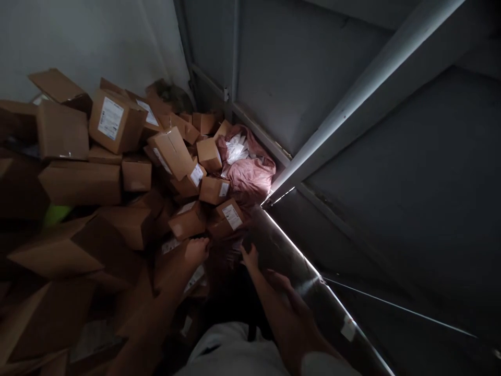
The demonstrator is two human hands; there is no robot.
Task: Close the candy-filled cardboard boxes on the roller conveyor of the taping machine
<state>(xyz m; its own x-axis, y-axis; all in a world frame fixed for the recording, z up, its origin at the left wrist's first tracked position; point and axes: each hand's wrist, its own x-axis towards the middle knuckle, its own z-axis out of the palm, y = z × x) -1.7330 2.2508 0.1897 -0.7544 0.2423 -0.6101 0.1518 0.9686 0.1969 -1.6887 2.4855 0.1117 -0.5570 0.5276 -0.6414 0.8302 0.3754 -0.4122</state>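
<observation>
My left hand (198, 250) is beside the lower boxes, with its fingers curled closed. Whatever it may grip is lost in the shadow. My right hand (250, 257) is a short way to the right, over the dark floor, thumb and fingers apart and nothing visible between them. Between and beyond the hands lies dark, reddish cloth (231, 248). Just past them sit a small labelled cardboard box (227, 218) and another cardboard box (188, 221). A pink woven sack (252, 175) slumps in the corner, with white plastic packages (237, 149) in its mouth.
Cardboard boxes (80, 183) are heaped along the left, several tilted or with flaps open. A grey metal wall (305, 68) and a slanting metal post (364, 99) bound the right side. Light comes through a gap (289, 237) along the floor edge. The place is dim.
</observation>
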